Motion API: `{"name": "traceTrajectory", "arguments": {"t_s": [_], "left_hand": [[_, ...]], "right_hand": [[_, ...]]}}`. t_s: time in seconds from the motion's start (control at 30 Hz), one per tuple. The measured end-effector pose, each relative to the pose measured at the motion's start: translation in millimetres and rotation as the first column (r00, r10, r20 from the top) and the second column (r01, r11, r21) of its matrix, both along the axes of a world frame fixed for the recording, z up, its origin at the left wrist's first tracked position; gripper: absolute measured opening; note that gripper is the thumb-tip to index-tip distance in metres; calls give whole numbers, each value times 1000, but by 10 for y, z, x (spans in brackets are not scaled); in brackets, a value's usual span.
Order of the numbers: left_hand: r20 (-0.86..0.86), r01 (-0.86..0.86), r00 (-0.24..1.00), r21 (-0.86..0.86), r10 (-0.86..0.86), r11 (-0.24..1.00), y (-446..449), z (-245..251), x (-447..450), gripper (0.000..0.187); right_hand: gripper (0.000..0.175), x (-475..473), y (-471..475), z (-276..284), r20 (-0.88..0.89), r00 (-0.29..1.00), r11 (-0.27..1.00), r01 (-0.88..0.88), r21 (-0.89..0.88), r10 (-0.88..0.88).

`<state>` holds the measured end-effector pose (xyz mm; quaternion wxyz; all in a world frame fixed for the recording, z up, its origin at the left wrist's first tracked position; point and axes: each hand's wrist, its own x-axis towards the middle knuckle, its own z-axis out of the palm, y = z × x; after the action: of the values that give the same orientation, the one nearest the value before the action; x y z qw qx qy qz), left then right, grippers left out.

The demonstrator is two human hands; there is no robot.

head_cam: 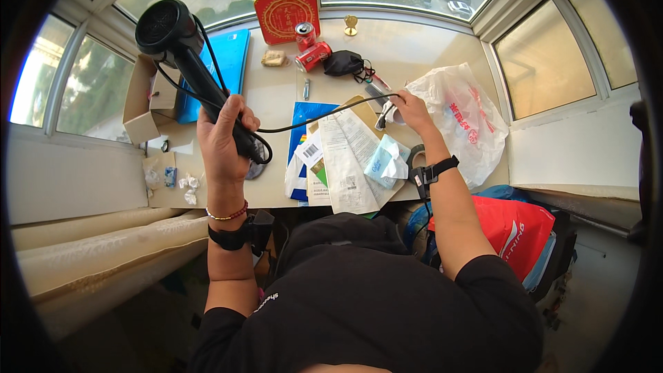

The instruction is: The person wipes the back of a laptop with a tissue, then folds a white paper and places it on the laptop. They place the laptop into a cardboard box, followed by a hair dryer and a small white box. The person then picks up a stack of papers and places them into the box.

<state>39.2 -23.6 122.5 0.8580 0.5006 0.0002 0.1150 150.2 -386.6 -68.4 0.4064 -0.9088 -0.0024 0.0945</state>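
A black hair dryer (pixel 171 31) is raised above the left part of the table, its round grille towards the upper left. My left hand (pixel 222 145) is closed around its handle, thumb up. The black power cord (pixel 311 120) loops along the dryer and handle, then stretches across to the right. My right hand (pixel 413 113) pinches that cord near its end, above the papers and a white plastic bag (pixel 461 109). Just below the fingers hangs the cord's plug (pixel 382 122).
Papers and mailing envelopes (pixel 347 166), a tissue pack (pixel 386 163) and a tape roll (pixel 417 158) lie at the front. Behind are two red cans (pixel 313 57), a black pouch (pixel 344 63) and a red square box (pixel 288 16). A cardboard box (pixel 140 101) and blue folder (pixel 235 62) stand left.
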Motion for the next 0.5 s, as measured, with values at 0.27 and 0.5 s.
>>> {"name": "traceTrajectory", "arguments": {"t_s": [0.27,0.5], "left_hand": [[3,-103,995,50,103,993,186,47,-128,20],[-60,-28,998,-9,28,1000,363,332,-464,19]], "right_hand": [[64,-235,-62,-338,-234,959,985,141,-98,-161],[62,-411,25,-285,-490,864,531,470,705,-115]]}}
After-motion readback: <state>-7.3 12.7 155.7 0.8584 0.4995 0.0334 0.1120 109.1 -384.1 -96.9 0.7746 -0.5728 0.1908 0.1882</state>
